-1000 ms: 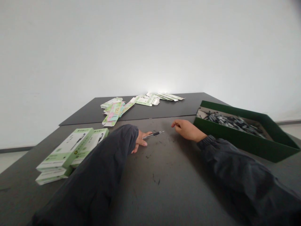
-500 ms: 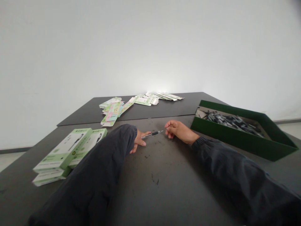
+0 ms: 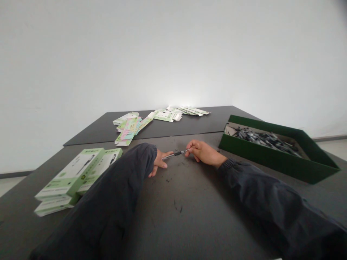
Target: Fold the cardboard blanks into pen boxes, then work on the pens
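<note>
A clear pen (image 3: 178, 154) with a black grip lies slantwise between my two hands, above the dark table. My left hand (image 3: 159, 163) is closed on its rear end, the thumb and index finger stretched along it. The thumb and fingertips of my right hand (image 3: 202, 151) are pinched at the pen's tip. Whether a small part sits between those fingertips is too small to make out. Dark sleeves cover both forearms, and the left one hides part of the boxes beside it.
White-and-green pen boxes (image 3: 69, 171) are stacked at the left. Farther back lie flat printed cartons (image 3: 129, 129) and more flattened cartons (image 3: 165, 115). At the right stands a green box (image 3: 271, 164) holding many loose pens (image 3: 267, 140). A pale wall (image 3: 173, 54) rises behind the table.
My right hand has moved left, and its fingertips now meet the pen's tip, where a small gap was before. My left hand still holds the pen in nearly the same place.
</note>
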### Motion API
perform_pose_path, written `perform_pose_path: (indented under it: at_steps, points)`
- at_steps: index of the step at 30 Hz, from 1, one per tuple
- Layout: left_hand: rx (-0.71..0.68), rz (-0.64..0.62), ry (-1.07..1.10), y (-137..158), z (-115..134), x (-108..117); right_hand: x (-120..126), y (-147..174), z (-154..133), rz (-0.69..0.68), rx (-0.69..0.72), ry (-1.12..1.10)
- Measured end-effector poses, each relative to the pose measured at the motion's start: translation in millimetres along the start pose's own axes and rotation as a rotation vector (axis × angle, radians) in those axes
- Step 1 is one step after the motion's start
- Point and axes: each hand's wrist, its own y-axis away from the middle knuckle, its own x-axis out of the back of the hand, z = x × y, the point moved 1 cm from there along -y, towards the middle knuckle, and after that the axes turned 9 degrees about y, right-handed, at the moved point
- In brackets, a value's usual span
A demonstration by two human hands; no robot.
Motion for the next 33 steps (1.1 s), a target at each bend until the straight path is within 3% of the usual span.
perform_pose_path:
  at_steps: [7, 13, 18, 25, 33]
  points:
    - [0.082, 0.041, -0.048, 2, 6, -3, 0, 0, 2, -0.012, 0.009, 0.082]
    - [0.033, -0.011, -0.102, 1, 4, -2, -2, -1, 5, 0.016, 0.016, 0.112]
    - [0.146, 0.019, -0.020, 2, 9, -4, -3, 0, 2, 0.041, 0.014, 0.136]
    - [0.024, 0.036, -0.007, 5, 5, -3, -5, 0, -2, 0.083, 0.041, 0.246]
    - [0.030, -0.009, -0.078, 0, 2, 0, -6, 2, -5, 0.092, 0.043, 0.279]
